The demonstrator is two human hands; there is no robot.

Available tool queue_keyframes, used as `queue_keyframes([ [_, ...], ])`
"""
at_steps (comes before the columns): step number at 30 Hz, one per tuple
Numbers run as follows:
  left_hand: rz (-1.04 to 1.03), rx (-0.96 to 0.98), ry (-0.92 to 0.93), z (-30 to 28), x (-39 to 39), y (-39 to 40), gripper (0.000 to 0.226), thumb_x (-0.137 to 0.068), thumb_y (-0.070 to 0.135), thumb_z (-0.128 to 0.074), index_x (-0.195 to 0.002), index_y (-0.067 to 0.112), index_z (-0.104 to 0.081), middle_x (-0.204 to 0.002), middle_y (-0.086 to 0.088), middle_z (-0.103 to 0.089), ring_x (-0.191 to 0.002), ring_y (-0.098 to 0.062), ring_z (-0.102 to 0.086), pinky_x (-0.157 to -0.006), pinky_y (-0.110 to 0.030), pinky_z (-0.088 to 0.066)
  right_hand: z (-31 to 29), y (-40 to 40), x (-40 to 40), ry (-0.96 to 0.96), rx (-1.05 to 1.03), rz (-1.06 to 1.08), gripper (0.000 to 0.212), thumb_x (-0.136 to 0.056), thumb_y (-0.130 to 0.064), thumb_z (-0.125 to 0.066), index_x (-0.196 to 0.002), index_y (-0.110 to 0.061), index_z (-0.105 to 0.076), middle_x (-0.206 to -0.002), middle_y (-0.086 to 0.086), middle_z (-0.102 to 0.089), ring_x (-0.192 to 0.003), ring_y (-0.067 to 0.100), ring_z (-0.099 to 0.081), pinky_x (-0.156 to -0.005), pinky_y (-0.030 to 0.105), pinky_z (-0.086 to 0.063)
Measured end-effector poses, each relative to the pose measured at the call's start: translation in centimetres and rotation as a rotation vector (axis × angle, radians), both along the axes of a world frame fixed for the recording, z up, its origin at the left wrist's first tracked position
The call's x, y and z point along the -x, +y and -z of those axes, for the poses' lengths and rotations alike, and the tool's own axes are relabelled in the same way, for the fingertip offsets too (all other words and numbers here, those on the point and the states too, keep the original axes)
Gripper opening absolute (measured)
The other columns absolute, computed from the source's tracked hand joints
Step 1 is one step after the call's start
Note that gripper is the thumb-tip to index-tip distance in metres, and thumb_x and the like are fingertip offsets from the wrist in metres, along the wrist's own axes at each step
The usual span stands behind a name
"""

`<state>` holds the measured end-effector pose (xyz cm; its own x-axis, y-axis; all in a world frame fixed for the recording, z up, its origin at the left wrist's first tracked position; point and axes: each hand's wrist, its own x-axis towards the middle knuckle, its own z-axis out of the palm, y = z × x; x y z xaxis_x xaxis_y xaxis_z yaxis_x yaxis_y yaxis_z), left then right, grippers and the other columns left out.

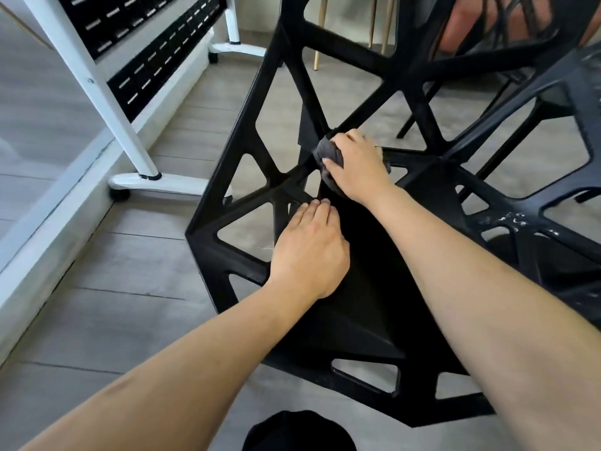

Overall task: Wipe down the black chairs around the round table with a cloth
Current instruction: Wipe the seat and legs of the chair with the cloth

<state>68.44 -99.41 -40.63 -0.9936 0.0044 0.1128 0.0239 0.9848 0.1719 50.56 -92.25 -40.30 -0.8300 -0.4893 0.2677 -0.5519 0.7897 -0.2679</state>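
Grey plank floor (130,314), white wheeled frame (153,182) at left. My right hand (357,167) grips cloth (330,154) on black chair (227,222); left hand (309,252) flat on it. Second chair (520,196) crowds the right.

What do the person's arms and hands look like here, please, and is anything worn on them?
Both forearms are bare as far as the frame shows, with no sleeves in view. The left hand and right hand are ungloved, and no watch, bracelet or ring shows on the visible sides. No markings are visible.

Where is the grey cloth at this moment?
In the head view, just right of centre: the right hand grips the grey cloth against the black chair, above the left hand.
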Motion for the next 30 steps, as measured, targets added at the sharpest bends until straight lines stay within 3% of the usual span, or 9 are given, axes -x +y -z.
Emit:
queue_keyframes([
  [3, -0.003, -0.001, -0.005, -0.2, 0.2, 0.1, 0.058, -0.103, 0.029, -0.028, -0.154, 0.002, -0.03, -0.162, -0.014, -0.03, -0.152, -0.025, -0.021, -0.126, -0.036, -0.01, 0.4, 2.0, -0.5, -0.042, 0.035, -0.155, 0.035, -0.097, -0.041, -0.058, -0.125, -0.02, -0.058, -0.127, 0.002, -0.057, -0.119, 0.031, -0.051, -0.097, 0.05, -0.042],
  [8, -0.005, -0.004, 0.023, -0.3, 0.2, 0.1, 0.053, -0.101, 0.026, -0.032, -0.147, 0.0, -0.041, -0.155, -0.016, -0.04, -0.146, -0.029, -0.032, -0.125, -0.037, -0.017, 0.4, 0.6, 0.7, -0.026, 0.077, 0.013, 0.037, -0.098, -0.037, -0.055, -0.129, -0.016, -0.055, -0.129, 0.011, -0.055, -0.12, 0.038, -0.052, -0.097, 0.052, -0.044],
  [14, 0.002, -0.06, 0.064, -0.2, 0.2, -0.1, 0.033, -0.098, 0.02, -0.038, -0.117, 0.002, -0.059, -0.125, -0.017, -0.058, -0.123, -0.035, -0.051, -0.116, -0.04, -0.029, 0.5, 2.2, -0.9, -0.113, 0.068, -0.009, 0.039, -0.096, -0.035, -0.057, -0.131, -0.017, -0.054, -0.132, 0.015, -0.052, -0.125, 0.04, -0.047, -0.102, 0.053, -0.041],
  [21, -0.014, -0.187, 0.178, -1.8, -1.0, -1.1, 0.022, -0.093, 0.007, -0.043, -0.105, 0.007, -0.061, -0.106, -0.012, -0.061, -0.101, -0.035, -0.056, -0.087, -0.042, -0.046, 0.1, 6.5, -9.5, -0.251, 0.065, 0.023, 0.033, -0.092, -0.026, -0.061, -0.125, -0.024, -0.059, -0.125, 0.011, -0.053, -0.123, 0.035, -0.048, -0.105, 0.052, -0.041],
  [23, 0.037, -0.119, 0.325, -3.3, -1.6, -3.3, 0.029, -0.089, 0.008, -0.039, -0.103, 0.008, -0.065, -0.104, -0.011, -0.064, -0.109, -0.037, -0.057, -0.095, -0.043, -0.044, -0.5, 6.9, -12.0, -0.287, 0.069, 0.043, 0.029, -0.097, -0.031, -0.057, -0.126, -0.027, -0.058, -0.128, 0.008, -0.051, -0.123, 0.033, -0.046, -0.107, 0.051, -0.039],
  [26, -0.015, 0.111, 0.408, -5.2, -3.2, -8.1, 0.043, -0.09, 0.007, -0.039, -0.127, 0.008, -0.059, -0.138, -0.014, -0.056, -0.143, -0.038, -0.035, -0.122, -0.047, -0.021, -1.2, 6.1, -15.5, -0.321, 0.115, 0.049, 0.027, -0.1, -0.035, -0.055, -0.125, -0.027, -0.058, -0.128, 0.004, -0.051, -0.122, 0.03, -0.047, -0.107, 0.05, -0.039],
  [28, -0.023, 0.136, 0.401, -5.1, -4.1, -10.6, 0.051, -0.089, 0.001, -0.039, -0.138, 0.006, -0.051, -0.151, -0.017, -0.045, -0.151, -0.038, -0.021, -0.126, -0.047, -0.012, -1.6, 4.0, -17.8, -0.316, 0.141, 0.03, 0.028, -0.099, -0.035, -0.056, -0.125, -0.024, -0.058, -0.128, 0.004, -0.051, -0.121, 0.029, -0.047, -0.105, 0.049, -0.039],
  [30, 0.017, 0.093, 0.388, -4.3, -4.5, -11.0, 0.056, -0.086, -0.002, -0.034, -0.14, 0.003, -0.049, -0.152, -0.018, -0.044, -0.152, -0.038, -0.019, -0.126, -0.045, -0.014, -1.8, 1.4, -20.2, -0.276, 0.142, 0.045, 0.032, -0.099, -0.035, -0.056, -0.127, -0.021, -0.057, -0.127, 0.005, -0.051, -0.119, 0.028, -0.047, -0.102, 0.048, -0.041],
])
